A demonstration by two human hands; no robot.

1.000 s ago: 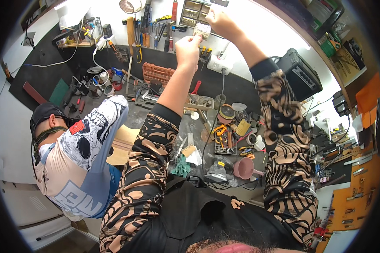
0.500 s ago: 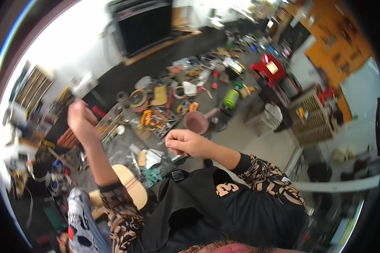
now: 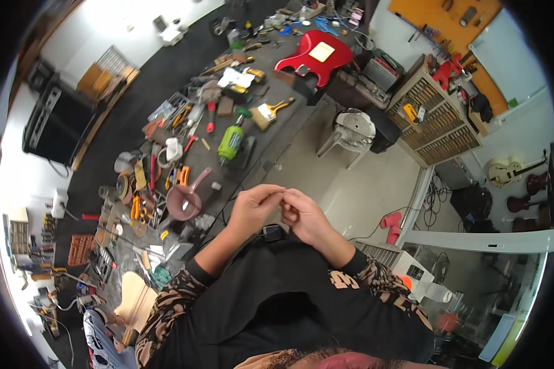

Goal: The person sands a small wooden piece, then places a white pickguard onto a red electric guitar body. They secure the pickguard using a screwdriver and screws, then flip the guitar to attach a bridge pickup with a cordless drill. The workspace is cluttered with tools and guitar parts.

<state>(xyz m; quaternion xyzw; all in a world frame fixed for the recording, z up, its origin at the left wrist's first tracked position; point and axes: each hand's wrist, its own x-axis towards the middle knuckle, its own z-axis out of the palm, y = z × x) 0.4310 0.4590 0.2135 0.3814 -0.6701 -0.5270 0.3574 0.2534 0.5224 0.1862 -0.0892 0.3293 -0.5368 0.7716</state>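
In front of my chest, just off the workbench's near edge, my two hands meet at the fingertips. The fingers of my left hand (image 3: 254, 210) are pinched together. My right hand (image 3: 308, 220) is closed too, its thumb and forefinger touching the left fingertips. Anything between them is too small to make out. Nearest on the bench is a pinkish dipper with a handle (image 3: 183, 204), left of my left hand. Beyond it lies a green bottle (image 3: 231, 142) on its side.
The dark workbench (image 3: 277, 132) curves around, crowded with tools, tape rolls and a paintbrush (image 3: 272, 112). A red guitar body (image 3: 319, 56) lies at its far end. At lower left rests a pale wooden guitar body (image 3: 135, 300). A white stool (image 3: 353, 128) stands on the floor beside a drawer cabinet (image 3: 436, 114).
My left hand has come from over the bench's left side to meet my right hand before my chest. The view has swung right.
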